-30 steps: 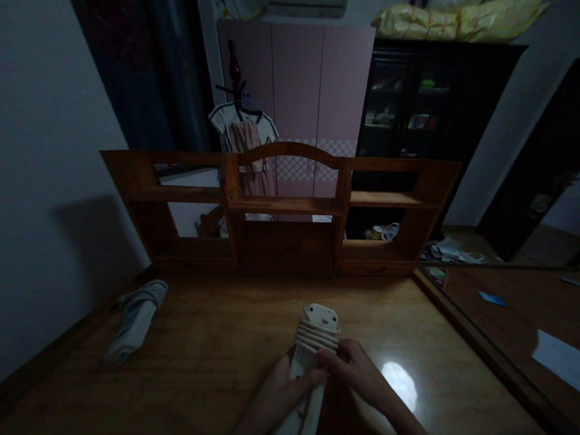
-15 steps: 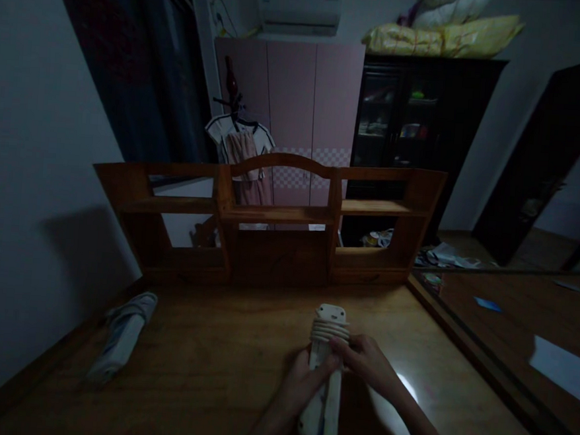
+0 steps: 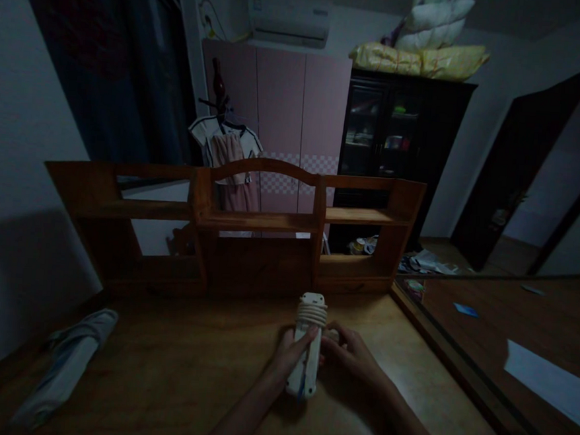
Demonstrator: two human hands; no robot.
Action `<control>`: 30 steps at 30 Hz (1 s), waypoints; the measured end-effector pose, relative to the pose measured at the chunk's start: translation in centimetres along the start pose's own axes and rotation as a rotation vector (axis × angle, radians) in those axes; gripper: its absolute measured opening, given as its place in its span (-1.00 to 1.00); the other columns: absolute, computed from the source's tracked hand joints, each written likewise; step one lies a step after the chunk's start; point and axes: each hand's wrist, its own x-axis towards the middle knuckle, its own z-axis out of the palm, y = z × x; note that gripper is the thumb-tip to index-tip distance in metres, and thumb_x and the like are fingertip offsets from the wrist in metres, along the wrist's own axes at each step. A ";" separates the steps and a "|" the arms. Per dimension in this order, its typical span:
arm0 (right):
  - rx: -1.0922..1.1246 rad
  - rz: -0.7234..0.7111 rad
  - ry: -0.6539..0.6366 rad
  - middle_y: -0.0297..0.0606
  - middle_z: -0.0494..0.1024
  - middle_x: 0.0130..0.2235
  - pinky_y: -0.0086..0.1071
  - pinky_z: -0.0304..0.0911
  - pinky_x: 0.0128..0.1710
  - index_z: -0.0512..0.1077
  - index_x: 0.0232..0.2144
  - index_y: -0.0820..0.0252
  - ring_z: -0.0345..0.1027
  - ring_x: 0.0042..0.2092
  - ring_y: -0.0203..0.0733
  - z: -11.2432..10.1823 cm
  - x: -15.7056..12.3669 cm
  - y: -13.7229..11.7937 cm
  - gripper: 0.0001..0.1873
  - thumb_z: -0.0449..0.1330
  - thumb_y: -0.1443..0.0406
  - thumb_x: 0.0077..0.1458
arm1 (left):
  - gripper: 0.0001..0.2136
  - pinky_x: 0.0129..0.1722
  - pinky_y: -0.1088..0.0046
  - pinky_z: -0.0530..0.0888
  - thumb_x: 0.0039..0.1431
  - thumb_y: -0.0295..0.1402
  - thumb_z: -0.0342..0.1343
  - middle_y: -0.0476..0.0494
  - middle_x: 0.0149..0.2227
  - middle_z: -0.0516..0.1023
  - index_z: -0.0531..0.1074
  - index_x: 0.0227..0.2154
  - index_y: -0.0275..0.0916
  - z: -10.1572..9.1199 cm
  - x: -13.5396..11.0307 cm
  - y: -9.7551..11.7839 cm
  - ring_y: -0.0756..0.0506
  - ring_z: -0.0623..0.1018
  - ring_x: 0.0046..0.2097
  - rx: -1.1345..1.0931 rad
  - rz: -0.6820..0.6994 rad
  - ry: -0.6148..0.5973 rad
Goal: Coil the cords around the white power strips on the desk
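Observation:
A white power strip point(image 3: 304, 371) with its cord wound round the far end lies lengthwise on the wooden desk point(image 3: 179, 375). My left hand point(image 3: 291, 349) grips its left side, fingers curled over the top. From the right, my right hand point(image 3: 347, 354) holds the strip, its fingertips pinched against the body just below the cord coil point(image 3: 311, 312).
A low wooden shelf unit point(image 3: 249, 231) stands along the desk's far edge. A folded umbrella point(image 3: 61, 370) lies at the left. A second dark table point(image 3: 510, 339) with a white sheet point(image 3: 551, 385) adjoins on the right. Wardrobes and a doorway are behind.
The view has shifted, so the strip and both hands sit farther from me on the desk, nearer the shelf unit. Both hands keep their grip.

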 end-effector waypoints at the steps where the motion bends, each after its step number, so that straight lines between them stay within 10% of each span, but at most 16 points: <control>1: -0.023 -0.019 0.008 -0.34 0.46 -0.41 -0.45 0.17 -0.40 0.41 -0.27 0.21 0.29 -0.38 -0.26 0.2 0.2 0.2 -0.65 0.09 0.04 0.15 | -0.45 -0.62 0.47 0.44 -0.11 0.08 0.20 -0.21 -0.58 0.52 0.42 -0.33 -0.41 -0.4 0.3 -0.3 -0.12 0.54 -0.57 0.044 0.032 -0.002; 7: -0.044 -0.006 0.116 -0.32 0.44 -0.38 -0.43 0.16 -0.35 0.42 -0.35 0.21 0.29 -0.33 -0.23 0.1 0.4 0.6 -0.64 0.04 0.06 0.19 | -0.43 -0.55 0.46 0.43 -0.10 0.12 0.16 -0.20 -0.50 0.53 0.42 -0.31 -0.38 -0.6 1.1 -1.1 -0.10 0.53 -0.52 0.221 0.145 0.081; 20: 0.664 0.359 0.133 -0.36 0.37 -0.57 -0.48 0.08 -0.61 0.44 -0.43 0.23 0.18 -0.59 -0.35 0.1 1.0 3.0 -0.68 0.16 0.07 0.02 | -0.44 -0.33 0.47 0.42 0.04 0.10 0.04 -0.25 -0.30 0.55 0.43 -0.19 -0.37 1.4 0.3 -1.7 -0.14 0.54 -0.28 0.501 0.312 0.226; 30: 0.478 0.254 0.447 -0.34 0.39 -0.53 -0.45 0.18 -0.58 0.31 -0.44 0.17 0.28 -0.56 -0.30 -2.7 0.7 6.1 -0.62 0.07 -0.03 0.02 | -0.37 -0.43 0.48 0.40 0.10 0.17 -0.15 -0.30 -0.38 0.59 0.50 -0.37 -0.37 6.4 5.1 -2.3 -0.16 0.57 -0.34 0.716 0.212 0.193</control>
